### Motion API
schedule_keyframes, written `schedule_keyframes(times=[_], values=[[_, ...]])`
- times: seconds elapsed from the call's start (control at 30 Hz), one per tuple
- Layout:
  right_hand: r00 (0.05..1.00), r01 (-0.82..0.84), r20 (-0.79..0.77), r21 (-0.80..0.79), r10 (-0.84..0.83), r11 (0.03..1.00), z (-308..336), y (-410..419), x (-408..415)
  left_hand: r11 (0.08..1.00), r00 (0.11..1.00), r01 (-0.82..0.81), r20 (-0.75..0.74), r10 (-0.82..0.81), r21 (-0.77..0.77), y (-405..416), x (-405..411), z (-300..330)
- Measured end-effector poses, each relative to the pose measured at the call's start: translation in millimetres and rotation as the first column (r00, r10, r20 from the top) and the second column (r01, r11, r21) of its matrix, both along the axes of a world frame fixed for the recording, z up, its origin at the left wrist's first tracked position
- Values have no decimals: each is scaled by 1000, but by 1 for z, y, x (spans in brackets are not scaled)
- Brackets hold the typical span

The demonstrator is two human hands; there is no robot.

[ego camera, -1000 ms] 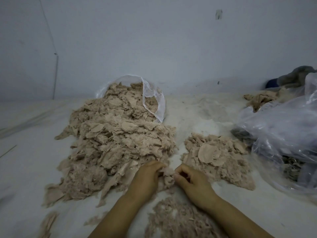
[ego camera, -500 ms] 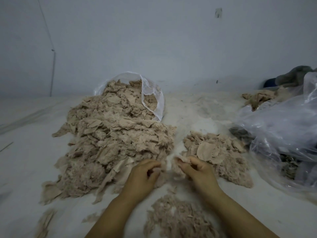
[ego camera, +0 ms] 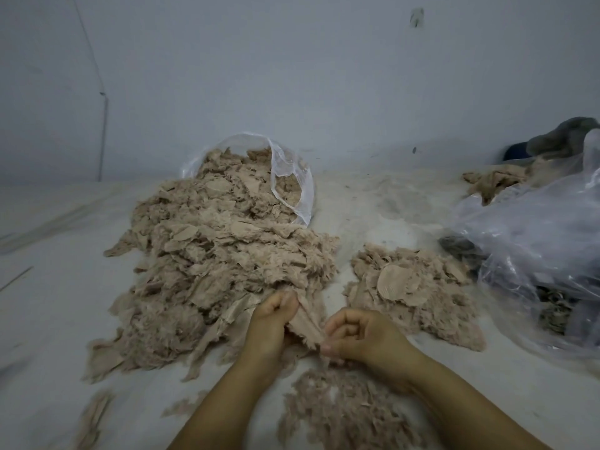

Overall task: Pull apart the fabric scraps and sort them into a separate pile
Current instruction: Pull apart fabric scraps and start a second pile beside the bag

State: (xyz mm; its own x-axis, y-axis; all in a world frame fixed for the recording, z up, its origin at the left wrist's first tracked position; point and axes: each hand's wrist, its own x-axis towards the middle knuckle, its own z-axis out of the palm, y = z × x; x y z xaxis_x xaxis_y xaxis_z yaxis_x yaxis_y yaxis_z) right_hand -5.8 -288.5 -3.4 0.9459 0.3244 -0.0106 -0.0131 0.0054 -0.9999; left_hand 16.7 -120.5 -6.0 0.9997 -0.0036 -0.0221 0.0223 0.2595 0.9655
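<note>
Large scrap pile (ego camera: pixel 220 274): left-centre on floor (ego camera: pixel 48 319), spilling fwd from open bag (ego camera: pixel 292 177) behind it, by wall (ego camera: pixel 292 76). Smaller pile (ego camera: pixel 415 293): right of large pile. Fluff pile (ego camera: pixel 350 414): nearest, betw. forearms. Plastic bags (ego camera: pixel 535 248): far right. Cloth heap (ego camera: pixel 493 183): behind those bags. Hands (ego camera: pixel 324 329): betw. large and fluff piles.

Scraps (ego camera: pixel 227 261): uniform beige-pink, some with fine ribbed texture, e.g. round piece (ego camera: pixel 394 282) in small pile. Bag (ego camera: pixel 292 183): clear, whitish. Right bag (ego camera: pixel 535 241): clear, bluish sheen. Surface (ego camera: pixel 373 203): off-white. Wall (ego camera: pixel 292 76): pale grey-blue.
</note>
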Motion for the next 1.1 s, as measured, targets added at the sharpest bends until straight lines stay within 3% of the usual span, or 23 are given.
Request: schedule_keyframes(times=[0.13, 0.23, 0.37, 0.5, 0.53, 0.67, 0.73, 0.83, 0.9, 1.0, 1.1], values=[[993, -104, 46, -157, 112, 982, 0, -2, -3, 988, 996, -91, -5, 91, -124, 2, 4, 3], [995, 41, 93, -101, -32, 994, 2, 3, -4, 994, 992, -109, 71, 109, 2, 7, 3, 2], [998, 55, -23, 62, -54, 997, 0, 13, -5, 977, 984, 8, 173, -46, 212, -5, -5, 1], [1000, -19, -13, -54, 18, 998, -3, 13, -6, 935, 934, -324, 206, 292, 145, 4, 3, 6], [999, -37, -22, -48, 36, 998, -1, 13, -7, 926, 924, -347, 226, 310, 148, 11, 5, 7], [998, 1, -68, 66, 3, 998, 4, 17, -9, 931, 933, -227, 339, 123, 285, 1, -3, 3], [997, 20, -73, 66, -16, 998, 2, 19, -9, 902, 908, -247, 408, 89, 353, -12, -7, 1], [999, 26, -44, -62, -29, 998, -1, 17, -9, 899, 889, -382, 348, 296, 211, -6, 2, 5], [997, -61, -63, -118, 54, 991, -2, 18, -12, 891, 875, -430, 311, 371, 148, 8, 7, 7], [994, -96, -73, -162, 85, 982, 4, 20, -14, 949, 947, -262, 235, 217, 178, 8, 4, 5], [990, 138, 44, -181, -132, 974, 7, 19, -11, 937, 979, 1, 190, -72, 349, 0, 0, -2]])
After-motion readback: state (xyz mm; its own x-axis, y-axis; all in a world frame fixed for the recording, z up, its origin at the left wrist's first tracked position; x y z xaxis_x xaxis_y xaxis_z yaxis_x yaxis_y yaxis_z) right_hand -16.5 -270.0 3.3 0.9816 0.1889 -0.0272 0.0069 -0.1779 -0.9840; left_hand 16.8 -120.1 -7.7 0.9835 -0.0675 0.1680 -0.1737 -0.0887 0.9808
